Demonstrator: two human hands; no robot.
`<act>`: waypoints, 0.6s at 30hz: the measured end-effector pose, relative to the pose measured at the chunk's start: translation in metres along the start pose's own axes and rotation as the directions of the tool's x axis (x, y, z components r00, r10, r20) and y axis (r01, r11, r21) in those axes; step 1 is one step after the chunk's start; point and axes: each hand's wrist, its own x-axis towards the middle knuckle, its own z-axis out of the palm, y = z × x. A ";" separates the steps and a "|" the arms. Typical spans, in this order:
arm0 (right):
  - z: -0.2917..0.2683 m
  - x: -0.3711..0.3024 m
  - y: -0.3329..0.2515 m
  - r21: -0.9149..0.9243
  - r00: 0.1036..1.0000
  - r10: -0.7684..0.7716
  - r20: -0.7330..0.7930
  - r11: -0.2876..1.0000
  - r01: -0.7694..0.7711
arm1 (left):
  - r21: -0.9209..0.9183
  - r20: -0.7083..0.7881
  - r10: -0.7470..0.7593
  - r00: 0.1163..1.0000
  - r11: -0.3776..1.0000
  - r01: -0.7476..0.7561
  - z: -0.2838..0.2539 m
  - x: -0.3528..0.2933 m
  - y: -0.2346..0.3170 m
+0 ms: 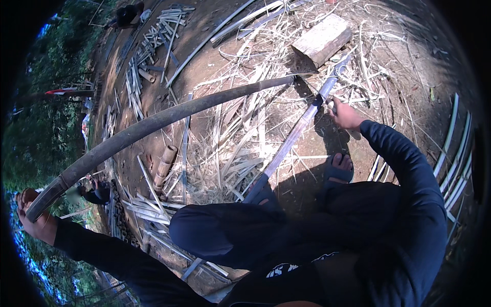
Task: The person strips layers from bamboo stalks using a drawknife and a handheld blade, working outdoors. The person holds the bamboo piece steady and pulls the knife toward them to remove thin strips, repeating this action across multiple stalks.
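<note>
A long, grey-brown bamboo pole (153,123) slants up from the far left to the middle of the view. Round its near end my left hand (37,217) is closed, held out at the left. My right hand (348,115) is closed round the handle of a knife (331,105); its dark blade is hard to make out against the shadow and seems to reach toward the pole's far end. Beneath it another bamboo pole (292,139) lies on the ground, running from my foot toward a squared wooden block (325,40).
Bamboo shavings and split strips (245,123) litter the ground. A short bamboo piece (164,166) lies left of my knees (204,235). Pale strips (455,158) lie at the right, and a strip pile (158,46) lies farther off. Another person (96,192) is at the left.
</note>
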 end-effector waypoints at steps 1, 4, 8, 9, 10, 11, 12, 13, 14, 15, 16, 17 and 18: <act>0.003 0.004 -0.006 0.020 1.000 -0.015 0.001 1.000 0.015 | 0.254 -0.198 0.374 0.906 0.912 -0.321 -0.017 -0.037 0.039; 0.009 0.005 0.001 0.017 1.000 -0.013 -0.014 1.000 0.013 | 0.463 -0.041 0.800 0.598 0.546 -0.698 -0.005 -0.067 -0.039; 0.008 -0.001 -0.001 -0.027 1.000 -0.005 0.004 1.000 0.005 | 0.934 -0.162 0.906 0.390 0.269 -0.235 0.081 -0.067 -0.153; 0.012 -0.002 -0.008 -0.049 0.999 -0.038 0.000 0.998 0.038 | 0.971 -0.184 0.976 0.115 0.199 -0.131 0.122 -0.045 -0.186; 0.015 -0.002 -0.012 -0.061 0.997 -0.074 -0.003 0.995 0.074 | 0.885 -0.240 0.900 0.363 0.357 -0.300 0.122 -0.056 -0.172; 0.019 -0.001 -0.005 -0.066 0.999 -0.024 -0.046 0.998 0.021 | 0.736 -0.237 0.767 0.597 0.542 -0.405 0.114 -0.075 -0.153; 0.019 0.001 0.000 -0.060 0.998 -0.014 -0.061 0.998 0.011 | 0.549 -0.158 0.600 0.784 0.713 -0.436 0.114 -0.082 -0.146; 0.019 0.001 0.006 -0.055 0.997 -0.004 -0.075 0.999 0.000 | 0.534 -0.183 0.630 0.755 0.708 -0.462 0.108 -0.088 -0.143; 0.018 0.003 0.006 -0.046 0.996 0.002 -0.092 0.999 -0.006 | 0.522 -0.204 0.659 0.724 0.699 -0.489 0.107 -0.084 -0.143; 0.017 0.007 0.004 0.005 0.993 0.025 -0.112 1.000 -0.025 | 0.510 -0.226 0.687 0.691 0.688 -0.517 0.106 -0.080 -0.144; 0.017 0.010 0.003 0.018 0.992 0.059 -0.115 0.998 -0.057 | 0.496 -0.248 0.712 0.656 0.676 -0.545 0.105 -0.078 -0.145; 0.013 0.007 -0.010 0.034 0.989 0.095 -0.117 0.995 -0.091 | 0.546 -0.210 0.757 0.618 0.615 -0.568 0.103 -0.076 -0.142; 0.010 0.003 -0.020 0.050 0.984 0.131 -0.119 0.991 -0.126 | 0.513 -0.129 0.755 0.643 0.606 -0.608 0.103 -0.077 -0.134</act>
